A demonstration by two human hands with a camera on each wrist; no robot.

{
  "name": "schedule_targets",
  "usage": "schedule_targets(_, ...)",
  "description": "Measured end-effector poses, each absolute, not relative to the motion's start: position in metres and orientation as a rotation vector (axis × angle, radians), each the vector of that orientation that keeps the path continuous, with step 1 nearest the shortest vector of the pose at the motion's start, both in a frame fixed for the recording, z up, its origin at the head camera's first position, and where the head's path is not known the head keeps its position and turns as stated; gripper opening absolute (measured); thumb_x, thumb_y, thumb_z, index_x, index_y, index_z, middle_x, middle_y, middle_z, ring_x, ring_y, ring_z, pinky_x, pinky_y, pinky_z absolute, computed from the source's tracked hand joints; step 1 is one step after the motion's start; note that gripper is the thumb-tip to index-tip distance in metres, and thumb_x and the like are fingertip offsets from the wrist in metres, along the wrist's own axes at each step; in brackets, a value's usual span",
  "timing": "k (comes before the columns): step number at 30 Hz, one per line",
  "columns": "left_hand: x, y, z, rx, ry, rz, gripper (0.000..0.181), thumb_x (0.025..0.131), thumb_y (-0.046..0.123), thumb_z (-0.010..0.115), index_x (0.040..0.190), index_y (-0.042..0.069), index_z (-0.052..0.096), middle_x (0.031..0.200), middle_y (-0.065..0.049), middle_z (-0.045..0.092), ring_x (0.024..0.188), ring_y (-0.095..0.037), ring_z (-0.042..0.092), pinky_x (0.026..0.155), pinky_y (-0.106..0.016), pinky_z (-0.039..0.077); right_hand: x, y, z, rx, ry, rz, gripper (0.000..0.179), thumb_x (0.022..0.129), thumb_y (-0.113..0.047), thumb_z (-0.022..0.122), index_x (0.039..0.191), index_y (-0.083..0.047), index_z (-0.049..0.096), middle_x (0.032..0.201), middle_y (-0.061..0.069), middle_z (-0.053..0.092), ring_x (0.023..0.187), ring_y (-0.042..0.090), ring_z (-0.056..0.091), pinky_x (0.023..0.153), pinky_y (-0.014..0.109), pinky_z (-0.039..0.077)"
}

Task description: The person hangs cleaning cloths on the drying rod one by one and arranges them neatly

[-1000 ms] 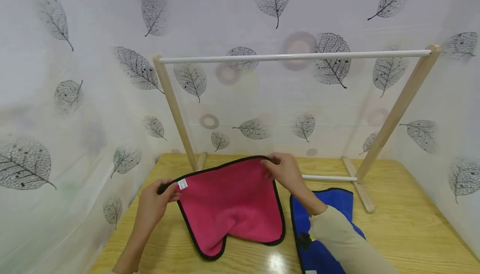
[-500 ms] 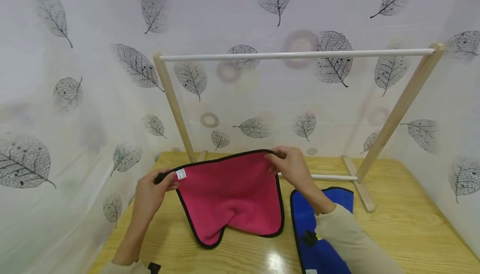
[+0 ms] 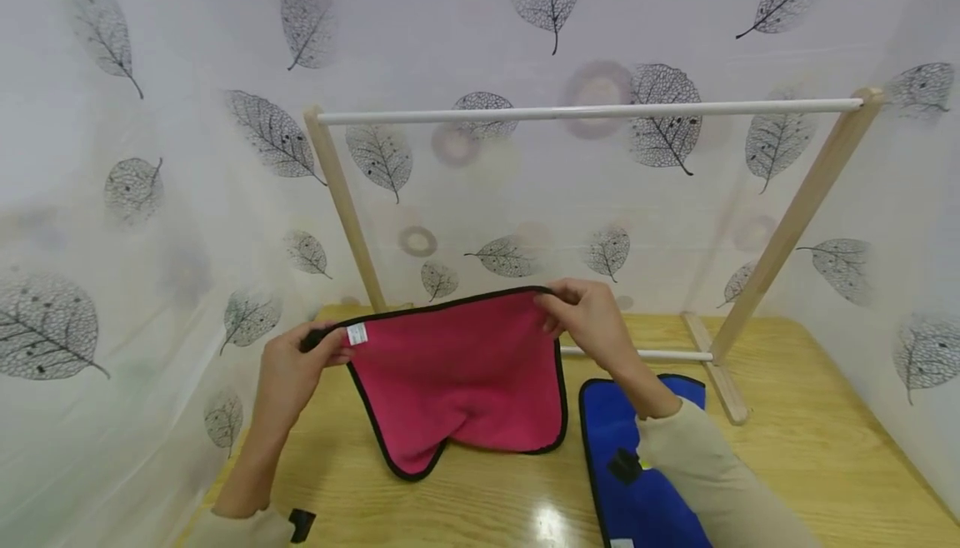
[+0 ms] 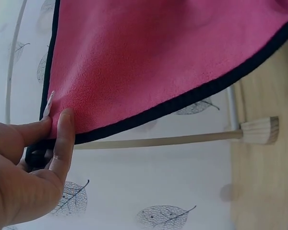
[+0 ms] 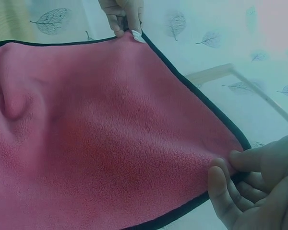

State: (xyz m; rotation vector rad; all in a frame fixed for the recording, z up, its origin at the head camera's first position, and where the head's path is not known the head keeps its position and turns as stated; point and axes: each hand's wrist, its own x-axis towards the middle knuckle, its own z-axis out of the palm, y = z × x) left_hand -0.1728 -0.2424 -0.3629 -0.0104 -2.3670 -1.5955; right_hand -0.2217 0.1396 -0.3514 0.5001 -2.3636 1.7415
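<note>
Yellow wood-grain table point(image 3: 487, 515) under everything, lit by one bright glare spot at the near side. Nearest on our right: a flat blue cloth with black binding point(image 3: 618, 423), partly covered by the beige right sleeve point(image 3: 712, 473).

Next out, we have the rectangular pink fleece cloth with black binding point(image 3: 457, 381) stretched between both hands, clear of the blue one. Left hand point(image 3: 288, 373) pinches the upper left corner by the small white fabric label point(image 3: 357, 334); right hand point(image 3: 596, 323) pinches the upper right corner. Neither hand is closer to the cloth, both being on it. Its long axis runs left to right, top edge tilted up toward our right, lower part drooping with a fold.

Beyond and above: the round white top rail point(image 3: 585, 111) on pale wooden uprights point(image 3: 795, 223), roughly parallel to the cloth's top edge. Right hand looks nearer to it. Farthest: white leaf-print sheeting point(image 3: 187, 32).

Versus a second ago: both hands and the cloth sit higher, lower hem included; grips unchanged.
</note>
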Motion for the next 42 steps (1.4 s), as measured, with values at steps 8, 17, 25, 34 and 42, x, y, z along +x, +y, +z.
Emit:
schedule_targets(8,-0.177,-0.241,-0.341,-0.046,-2.382,-1.504,0.035,0.105,0.017,0.064,0.128,-0.010,0.064,0.102,-0.026,0.073,0.076,-0.011,0.076,0.074,-0.020,0.060,-0.226,0.144,-0.337,0.537,-2.367,1.705,0.021,0.100,-0.015,0.071,0.109,0.003,0.075,0.076,0.016,0.073,0.065,0.038,0.071,0.063,0.036,0.062)
schedule_targets(17,-0.185,-0.237,-0.318,-0.029,-2.344,-1.471,0.038,0.105,0.021,0.063,0.129,-0.008,0.065,0.098,-0.022,0.074,0.075,-0.011,0.075,0.072,-0.020,0.060,-0.230,0.146,-0.317,0.537,-2.344,1.693,0.020,0.098,-0.016,0.072,0.102,0.003,0.076,0.073,0.017,0.072,0.064,0.042,0.070,0.061,0.038,0.062)
schedule_targets(25,-0.192,-0.237,-0.303,-0.045,-2.305,-1.434,0.037,0.105,0.020,0.063,0.129,-0.008,0.066,0.099,-0.021,0.073,0.074,-0.009,0.075,0.071,-0.019,0.059,-0.230,0.148,-0.301,0.527,-2.363,1.692,0.022,0.098,-0.019,0.073,0.104,0.003,0.075,0.074,0.015,0.072,0.065,0.038,0.071,0.063,0.035,0.062)
schedule_targets(34,-0.198,-0.237,-0.287,-0.110,-2.198,-1.517,0.035,0.104,0.017,0.064,0.125,-0.010,0.066,0.080,0.009,0.071,0.070,-0.005,0.073,0.073,-0.021,0.060,-0.227,0.151,-0.284,0.581,-2.311,1.689,0.018,0.097,-0.013,0.071,0.103,0.003,0.075,0.074,0.016,0.072,0.061,0.036,0.071,0.062,0.037,0.062)
schedule_targets(42,-0.203,-0.236,-0.275,-0.114,-2.072,-1.616,0.032,0.101,0.008,0.067,0.122,-0.015,0.065,0.078,0.009,0.070,0.065,-0.004,0.071,0.068,-0.019,0.060,-0.226,0.149,-0.273,0.577,-2.307,1.697,0.018,0.097,-0.012,0.072,0.105,0.004,0.075,0.075,0.016,0.072,0.060,0.028,0.071,0.061,0.038,0.062)
